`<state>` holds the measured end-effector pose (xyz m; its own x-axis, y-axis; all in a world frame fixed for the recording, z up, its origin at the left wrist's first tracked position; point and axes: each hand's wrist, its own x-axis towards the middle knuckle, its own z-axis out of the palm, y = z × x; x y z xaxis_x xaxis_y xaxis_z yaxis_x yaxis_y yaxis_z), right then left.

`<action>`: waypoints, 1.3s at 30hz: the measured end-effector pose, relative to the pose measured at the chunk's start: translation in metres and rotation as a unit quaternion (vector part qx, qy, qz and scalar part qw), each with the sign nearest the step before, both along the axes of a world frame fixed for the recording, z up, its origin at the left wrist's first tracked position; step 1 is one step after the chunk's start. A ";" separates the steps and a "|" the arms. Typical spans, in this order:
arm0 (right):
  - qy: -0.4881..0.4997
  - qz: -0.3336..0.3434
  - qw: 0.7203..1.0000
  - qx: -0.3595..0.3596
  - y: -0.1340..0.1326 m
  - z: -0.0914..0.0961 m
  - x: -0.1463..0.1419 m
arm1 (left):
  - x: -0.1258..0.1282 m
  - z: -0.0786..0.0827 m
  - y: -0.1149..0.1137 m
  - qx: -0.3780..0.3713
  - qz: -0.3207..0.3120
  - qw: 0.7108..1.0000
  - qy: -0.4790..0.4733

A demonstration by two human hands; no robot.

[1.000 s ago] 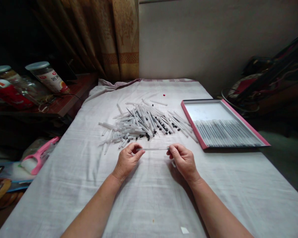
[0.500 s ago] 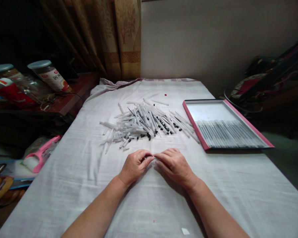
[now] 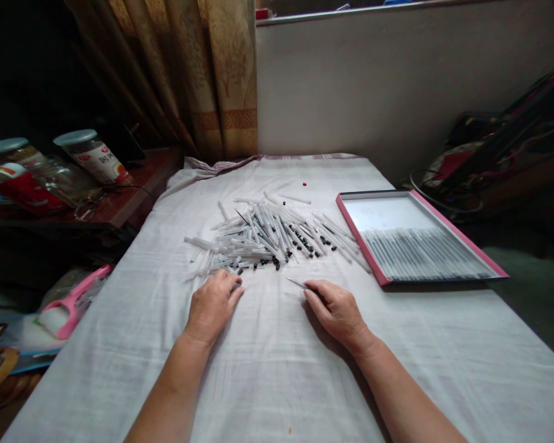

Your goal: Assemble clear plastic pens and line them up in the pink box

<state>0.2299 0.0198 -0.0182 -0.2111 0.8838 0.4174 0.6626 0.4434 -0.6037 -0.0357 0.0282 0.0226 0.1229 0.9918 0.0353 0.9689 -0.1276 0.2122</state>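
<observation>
A thin pen refill (image 3: 296, 283) is pinched in my right hand (image 3: 335, 307), its slim tip pointing left over the cloth. My left hand (image 3: 215, 301) lies at the near left edge of a pile of clear plastic pen barrels (image 3: 258, 231). Its thumb is apart from the fingers, whose tips reach the nearest pieces; I see nothing held there. Small black plugs (image 3: 277, 263) are scattered along the near and right sides of the pile. Right of it, a pink-edged box lid (image 3: 359, 243) holds a row of assembled pens (image 3: 410, 255).
A white cloth (image 3: 258, 381) covers the table. One red plug (image 3: 305, 184) lies behind the pile. At the left, a brown side table (image 3: 124, 203) carries jars (image 3: 96, 157); pink-handled scissors (image 3: 71, 301) lie lower down beside the cloth.
My hands were together before the pile. The left has moved left to the pile's edge, the right slightly right, now with the refill showing. The camera view has tilted up a little.
</observation>
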 end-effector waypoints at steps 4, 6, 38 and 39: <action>0.017 -0.004 1.000 -0.002 0.000 0.001 0.000 | 0.001 -0.001 0.000 -0.002 0.010 1.000 -0.013; 0.016 -0.001 1.000 -0.005 0.000 0.000 0.000 | -0.001 -0.001 0.000 -0.007 0.006 1.000 -0.008; 0.073 0.071 0.995 -0.008 -0.016 0.018 -0.017 | 0.054 -0.001 -0.009 -0.195 0.177 0.611 -0.746; 0.070 0.071 0.995 -0.010 -0.017 0.017 -0.017 | 0.055 -0.001 -0.009 -0.193 0.174 0.614 -0.745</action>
<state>0.2127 0.0032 -0.0012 -0.2764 0.8572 0.4346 0.5032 0.5143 -0.6945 0.0190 0.0187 0.0216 0.0176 0.9186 -0.3947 -0.3833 0.3708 0.8459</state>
